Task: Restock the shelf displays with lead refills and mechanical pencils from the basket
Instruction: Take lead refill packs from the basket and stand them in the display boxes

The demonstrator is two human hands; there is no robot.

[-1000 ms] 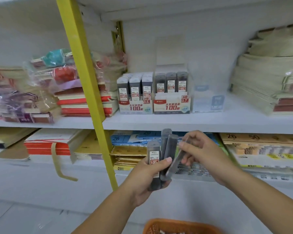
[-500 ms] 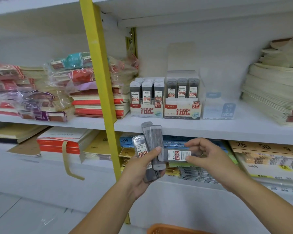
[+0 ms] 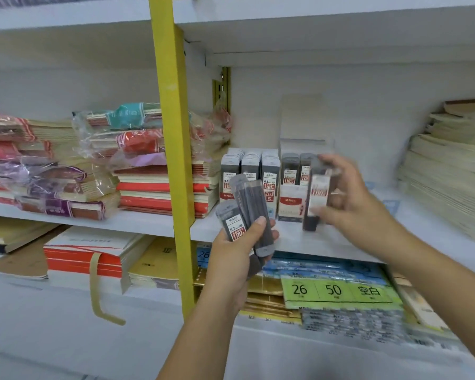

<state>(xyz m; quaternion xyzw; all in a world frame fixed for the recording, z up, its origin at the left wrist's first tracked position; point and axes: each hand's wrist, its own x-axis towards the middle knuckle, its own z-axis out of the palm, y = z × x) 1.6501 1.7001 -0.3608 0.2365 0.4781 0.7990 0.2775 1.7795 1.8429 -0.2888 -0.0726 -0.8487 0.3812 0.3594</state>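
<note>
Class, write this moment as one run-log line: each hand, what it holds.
left hand: grips several lead refill cases | right hand: holds one refill case before 0.7 display box | step: case not yet placed

Shelf point(image 3: 327, 242) stock, left to right
Notebook stacks point(image 3: 159, 187) lie left of the left hand point(image 3: 236, 259); display boxes point(image 3: 250, 171) stand behind both hands, which hold lead refills point(image 3: 251, 212); paper stacks point(image 3: 444, 182) lie right of the right hand point(image 3: 351, 204).

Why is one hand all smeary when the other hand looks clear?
In the head view the right hand and the single refill box it pinches are smeared, which looks like motion blur; the left hand and its refill boxes are sharper, with 0.7 readable on one label; the paper packs low on the right are smeared too.
</note>
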